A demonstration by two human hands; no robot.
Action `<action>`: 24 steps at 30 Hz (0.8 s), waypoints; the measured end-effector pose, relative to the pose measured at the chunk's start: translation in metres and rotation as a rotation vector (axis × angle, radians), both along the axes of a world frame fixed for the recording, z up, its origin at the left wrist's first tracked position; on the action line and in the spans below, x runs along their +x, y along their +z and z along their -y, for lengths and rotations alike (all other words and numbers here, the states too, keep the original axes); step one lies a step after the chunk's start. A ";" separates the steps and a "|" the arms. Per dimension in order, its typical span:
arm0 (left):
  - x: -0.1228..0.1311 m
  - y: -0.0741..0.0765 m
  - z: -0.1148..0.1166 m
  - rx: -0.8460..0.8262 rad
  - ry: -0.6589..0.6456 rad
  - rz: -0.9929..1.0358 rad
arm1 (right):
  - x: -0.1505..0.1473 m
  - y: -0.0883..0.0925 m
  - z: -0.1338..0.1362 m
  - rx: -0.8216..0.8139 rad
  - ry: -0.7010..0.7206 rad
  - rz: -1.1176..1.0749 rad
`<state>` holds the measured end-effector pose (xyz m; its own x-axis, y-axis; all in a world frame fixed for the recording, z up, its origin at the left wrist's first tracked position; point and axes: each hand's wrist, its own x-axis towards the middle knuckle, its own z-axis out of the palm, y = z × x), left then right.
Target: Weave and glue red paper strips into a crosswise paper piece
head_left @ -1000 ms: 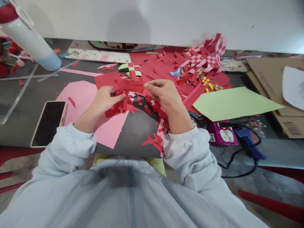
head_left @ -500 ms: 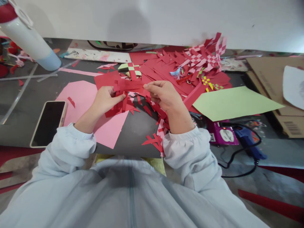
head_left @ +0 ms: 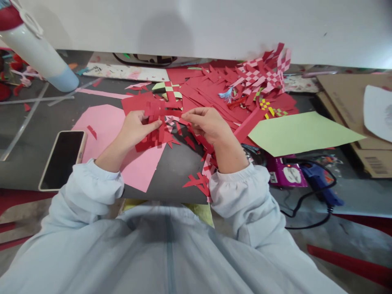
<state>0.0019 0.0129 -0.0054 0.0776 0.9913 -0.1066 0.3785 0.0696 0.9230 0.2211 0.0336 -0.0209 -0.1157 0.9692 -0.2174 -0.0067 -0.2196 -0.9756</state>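
Note:
Pinched between the thumb and fingers of my left hand (head_left: 134, 127) is a red woven paper piece (head_left: 155, 127) with several strips crossing each other. My right hand (head_left: 210, 124) pinches the right end of a narrow red paper strip (head_left: 173, 114), which reaches across to the woven piece. Both hands are above the table, just over a pink paper sheet (head_left: 143, 171) and a red paper sheet (head_left: 131, 102). Behind the fingers rests a small green-and-red woven piece (head_left: 168, 87). Fingertips partly cover where strip and weave meet.
Red paper (head_left: 202, 90) and red-and-pink checkered pieces (head_left: 248, 75) are heaped at the back. A phone (head_left: 61, 161) and a bottle (head_left: 45, 57) stand left. Rightward are a green paper sheet (head_left: 303, 132), a blue glue gun (head_left: 321, 185) with a black cord, and cardboard (head_left: 343, 94).
My right hand has moved slightly left and down, and the red strip's held end has come lower with it. My left hand has stayed nearly in place.

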 end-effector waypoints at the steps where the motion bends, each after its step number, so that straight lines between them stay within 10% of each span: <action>1: 0.001 0.001 0.001 0.006 0.004 -0.004 | 0.000 -0.002 -0.001 0.005 -0.008 0.001; 24: 0.001 -0.001 0.007 0.048 -0.086 0.116 | -0.003 0.002 0.001 0.007 0.050 -0.062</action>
